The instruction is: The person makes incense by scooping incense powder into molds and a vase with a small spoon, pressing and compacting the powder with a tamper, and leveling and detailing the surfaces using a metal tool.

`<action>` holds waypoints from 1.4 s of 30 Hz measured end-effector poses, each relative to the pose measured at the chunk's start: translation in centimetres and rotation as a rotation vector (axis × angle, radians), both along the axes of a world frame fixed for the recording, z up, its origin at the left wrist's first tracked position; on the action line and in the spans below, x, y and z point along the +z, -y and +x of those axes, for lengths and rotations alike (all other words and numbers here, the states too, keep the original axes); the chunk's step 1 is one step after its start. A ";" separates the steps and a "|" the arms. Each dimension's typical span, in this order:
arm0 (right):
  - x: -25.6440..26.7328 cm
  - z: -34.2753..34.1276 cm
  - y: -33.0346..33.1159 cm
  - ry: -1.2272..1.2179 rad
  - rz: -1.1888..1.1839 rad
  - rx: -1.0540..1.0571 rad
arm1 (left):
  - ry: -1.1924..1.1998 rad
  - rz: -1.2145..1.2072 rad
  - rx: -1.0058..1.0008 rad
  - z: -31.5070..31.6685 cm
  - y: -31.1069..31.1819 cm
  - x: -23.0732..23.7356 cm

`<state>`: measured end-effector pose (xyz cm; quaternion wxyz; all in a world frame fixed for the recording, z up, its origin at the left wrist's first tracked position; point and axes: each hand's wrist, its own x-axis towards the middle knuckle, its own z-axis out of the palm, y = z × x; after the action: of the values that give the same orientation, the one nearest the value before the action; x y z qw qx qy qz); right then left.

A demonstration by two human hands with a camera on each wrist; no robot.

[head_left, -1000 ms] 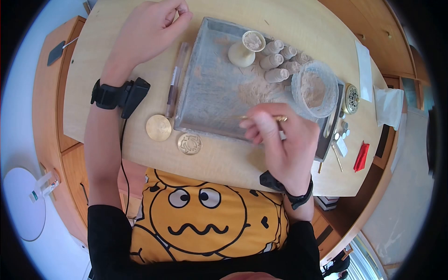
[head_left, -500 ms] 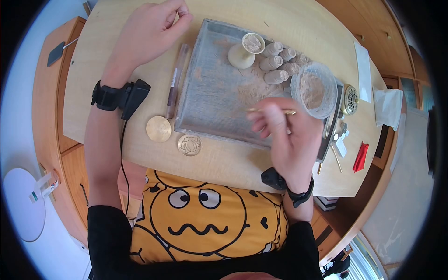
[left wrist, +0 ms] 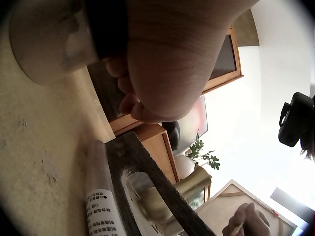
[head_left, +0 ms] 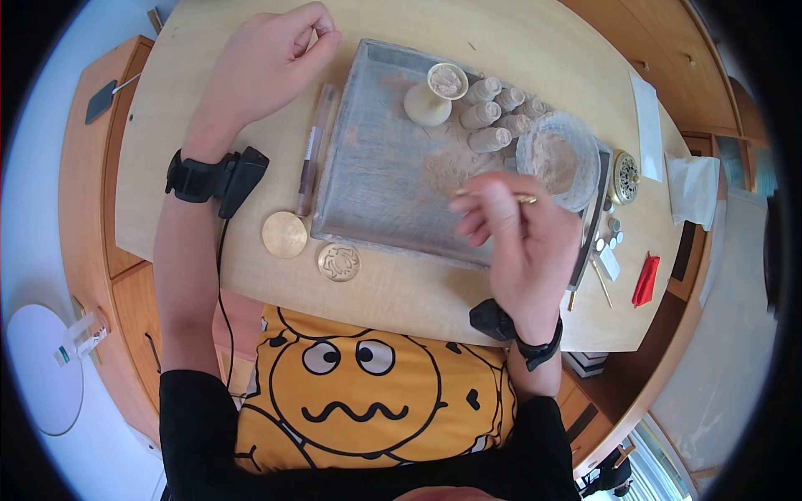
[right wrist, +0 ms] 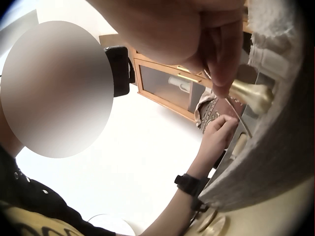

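Observation:
My right hand (head_left: pixel 535 242) pinches a thin brass-coloured stick (head_left: pixel 526 199) between thumb and fingers, above the near right part of the grey tray (head_left: pixel 376 184). In the right wrist view the stick's thin end (right wrist: pixel 242 118) points down past the fingertips. A pale gold flared vase (head_left: pixel 428 107) with beige powder in its mouth stands at the tray's far side. Loose powder (head_left: pixel 447 167) is spread on the tray. My left hand (head_left: pixel 271 63) rests loosely curled on the table left of the tray, holding nothing. A jar (left wrist: pixel 54 44) appears close to it in the left wrist view.
Several powder-dusted small bottles (head_left: pixel 480 114) and a clear bowl (head_left: pixel 597 163) of powder stand on the tray's right. A long clear tube (head_left: pixel 313 154) lies left of it. Two brass discs (head_left: pixel 285 235) lie in front. A pierced brass lid (head_left: pixel 626 177) and red pouch (head_left: pixel 645 280) lie right.
My right hand, with the brass stick, has shifted a little to the right and upward over the tray. My left hand stays where it was.

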<state>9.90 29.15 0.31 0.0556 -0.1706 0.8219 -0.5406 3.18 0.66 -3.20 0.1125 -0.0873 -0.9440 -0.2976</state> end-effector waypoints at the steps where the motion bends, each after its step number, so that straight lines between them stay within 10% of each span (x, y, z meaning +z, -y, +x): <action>1: -0.1 -0.3 -0.1 0.019 -0.008 -0.112 | -0.006 -0.016 -0.003 0.0 0.1 0.1; 11: -0.1 -0.2 -0.2 -0.036 -0.009 0.015 | 0.009 0.020 -0.008 0.0 -0.1 -0.1; 17: 0.2 -0.9 -1.0 -0.082 0.041 -0.246 | -0.010 0.014 -0.015 0.0 -0.1 0.0; 24: 0.3 0.3 -0.7 -0.070 0.042 0.163 | 0.004 -0.016 0.003 0.0 0.1 -0.1; 35: 0.6 -0.5 -1.5 -0.063 0.074 -0.145 | -0.027 -0.008 -0.008 0.0 0.0 0.1; 42: 0.3 0.3 -0.9 -0.090 0.076 0.238 | 0.028 0.023 0.018 0.0 -0.2 0.1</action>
<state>10.15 30.09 0.65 0.0889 -0.2885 0.8176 -0.4903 3.21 0.87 -3.08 0.1028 -0.0733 -0.9428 -0.3085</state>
